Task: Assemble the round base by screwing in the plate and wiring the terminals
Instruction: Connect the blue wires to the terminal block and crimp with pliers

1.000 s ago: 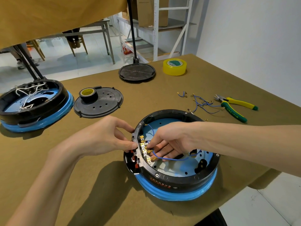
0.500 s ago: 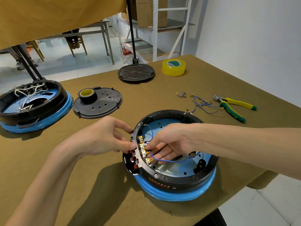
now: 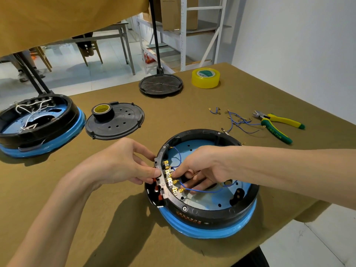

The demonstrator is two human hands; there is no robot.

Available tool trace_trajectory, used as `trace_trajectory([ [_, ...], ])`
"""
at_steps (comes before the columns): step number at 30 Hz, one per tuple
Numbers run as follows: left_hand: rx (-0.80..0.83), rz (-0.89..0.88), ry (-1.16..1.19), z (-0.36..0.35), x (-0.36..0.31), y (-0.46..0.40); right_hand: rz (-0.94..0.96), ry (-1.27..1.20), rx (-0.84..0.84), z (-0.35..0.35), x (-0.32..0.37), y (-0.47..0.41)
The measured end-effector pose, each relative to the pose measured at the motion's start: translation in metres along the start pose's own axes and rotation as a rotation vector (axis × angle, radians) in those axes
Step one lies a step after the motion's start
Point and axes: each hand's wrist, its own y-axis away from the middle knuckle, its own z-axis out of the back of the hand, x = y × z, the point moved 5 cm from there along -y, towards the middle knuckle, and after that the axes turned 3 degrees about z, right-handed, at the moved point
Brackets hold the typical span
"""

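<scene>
We see the round base (image 3: 202,214) at the table's (image 3: 231,97) near edge. The left hand (image 3: 123,162) pinches the terminal strip (image 3: 167,177) at its rim; the right hand (image 3: 200,166) reaches inside, fingertips pinching a blue wire (image 3: 202,191). Its lower fingers hide part of the terminals.
</scene>
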Motion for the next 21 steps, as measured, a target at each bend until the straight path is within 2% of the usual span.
trace_trajectory([
  [5, -0.007, 0.002, 0.016, -0.001, 0.000, 0.000, -0.020, 0.094, -0.007, 0.006, 0.001, -0.004],
  [12, -0.006, 0.004, 0.017, -0.001, -0.001, 0.001, -0.081, -0.109, 0.138, -0.002, -0.008, -0.001],
  [21, -0.005, 0.010, 0.020, -0.001, -0.001, 0.002, 0.009, -0.093, 0.063, -0.002, -0.010, -0.002],
])
